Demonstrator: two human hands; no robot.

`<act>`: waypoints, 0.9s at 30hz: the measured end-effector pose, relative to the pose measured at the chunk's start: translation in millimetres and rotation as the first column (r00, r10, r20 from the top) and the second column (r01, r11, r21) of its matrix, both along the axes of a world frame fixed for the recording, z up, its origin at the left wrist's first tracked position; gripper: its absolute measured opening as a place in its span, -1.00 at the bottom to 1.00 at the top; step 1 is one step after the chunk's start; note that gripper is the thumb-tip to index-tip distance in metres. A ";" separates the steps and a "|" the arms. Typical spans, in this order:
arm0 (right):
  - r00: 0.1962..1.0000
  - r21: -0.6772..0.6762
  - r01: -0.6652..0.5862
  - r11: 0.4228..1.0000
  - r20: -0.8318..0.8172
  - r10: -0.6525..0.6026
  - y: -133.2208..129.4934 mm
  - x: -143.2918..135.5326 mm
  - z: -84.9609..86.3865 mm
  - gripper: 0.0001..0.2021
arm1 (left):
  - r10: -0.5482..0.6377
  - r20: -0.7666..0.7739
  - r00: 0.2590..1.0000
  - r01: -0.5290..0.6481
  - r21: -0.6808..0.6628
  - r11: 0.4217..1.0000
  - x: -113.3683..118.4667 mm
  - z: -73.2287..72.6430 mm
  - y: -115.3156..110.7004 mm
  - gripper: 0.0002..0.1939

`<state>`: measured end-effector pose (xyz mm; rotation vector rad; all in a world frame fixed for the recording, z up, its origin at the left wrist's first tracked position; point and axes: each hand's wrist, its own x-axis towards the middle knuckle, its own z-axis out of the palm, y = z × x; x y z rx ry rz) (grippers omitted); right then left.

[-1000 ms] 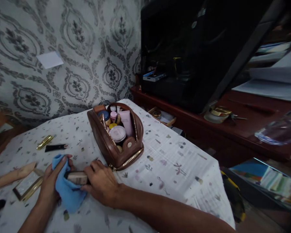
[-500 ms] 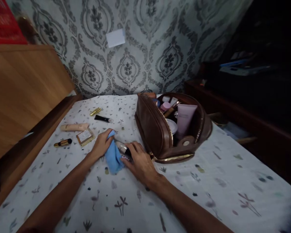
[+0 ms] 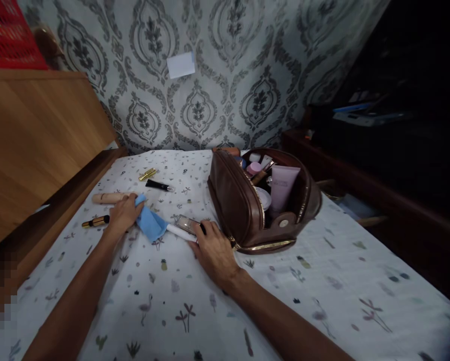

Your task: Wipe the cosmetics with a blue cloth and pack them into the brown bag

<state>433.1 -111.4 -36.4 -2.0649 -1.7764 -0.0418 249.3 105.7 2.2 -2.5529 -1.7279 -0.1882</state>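
Note:
My left hand (image 3: 123, 215) is closed on a blue cloth (image 3: 152, 224), which hangs to the right of its fingers. It is over the spot of the square compact, which is hidden beneath it, and touches or nearly touches a beige tube (image 3: 106, 198). My right hand (image 3: 217, 253) is closed around the end of a slim white stick (image 3: 180, 232), whose far end meets the cloth. Its fingers also lie over the black cap of a clear bottle (image 3: 185, 222) alongside. Beside this hand stands an open brown makeup bag (image 3: 234, 200), holding a pink tube (image 3: 283, 188) and several cosmetics.
A gold tube (image 3: 147, 174) and a black tube (image 3: 159, 185) lie beyond my left hand. A makeup brush (image 3: 96, 221) lies to its left. Patterned cloth covers the table (image 3: 165, 311). A wooden panel (image 3: 40, 150) borders the left, a papered wall (image 3: 195, 110) the back.
My left hand has moved left with the blue cloth, uncovering the white stick and coming over the compact. My right hand has stayed nearly in place.

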 end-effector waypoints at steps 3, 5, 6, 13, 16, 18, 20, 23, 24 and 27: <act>0.999 0.007 0.041 0.999 0.034 -0.041 0.9 -0.5 -2.5 -0.67 | 0.017 -0.004 1.000 -0.018 -0.041 0.999 -1.8 -2.7 2.4 -0.49; 0.996 0.032 0.052 0.998 0.071 -0.054 1.2 -0.3 -5.2 -0.66 | 0.002 -0.001 1.000 -0.002 -0.037 0.999 -1.9 -3.3 2.0 -0.48; 0.995 0.053 0.050 0.997 0.089 -0.055 1.3 0.0 -6.7 -0.64 | -0.006 0.001 1.000 0.006 -0.028 1.000 -1.7 -3.2 1.4 -0.49; 0.991 0.173 -0.014 0.985 0.134 -0.009 -1.9 1.9 -10.1 -0.67 | -0.020 0.028 0.999 0.018 0.084 0.996 -0.7 1.9 -6.1 -0.56; 0.994 0.217 -0.065 0.974 0.097 0.044 -4.2 0.8 -8.6 -0.73 | -0.039 0.038 0.999 0.034 0.125 0.992 -1.1 3.8 -8.5 -0.59; 0.995 0.249 -0.096 0.964 0.043 0.088 -5.6 0.4 -8.2 -0.76 | -0.062 0.051 0.997 0.054 0.147 0.988 -0.7 4.7 -10.1 -0.60; 0.989 0.280 -0.132 0.951 -0.028 0.145 -6.8 0.8 -8.1 -0.76 | -0.092 0.071 0.993 0.079 0.169 0.982 0.9 6.3 -12.4 -0.61; 0.957 0.315 -0.175 0.933 -0.167 0.236 -8.0 2.2 -8.3 -0.74 | -0.168 0.104 0.980 0.145 0.200 0.969 6.7 10.8 -19.8 -0.66; 0.939 0.326 -0.179 0.928 -0.224 0.260 -8.1 2.5 -8.4 -0.73 | -0.199 0.111 0.974 0.173 0.207 0.963 9.7 12.7 -23.9 -0.68; 0.868 0.358 -0.157 0.921 -0.394 0.301 -7.4 2.3 -8.6 -0.70 | -0.356 0.184 0.916 0.312 0.230 0.922 20.4 18.3 -43.2 -0.71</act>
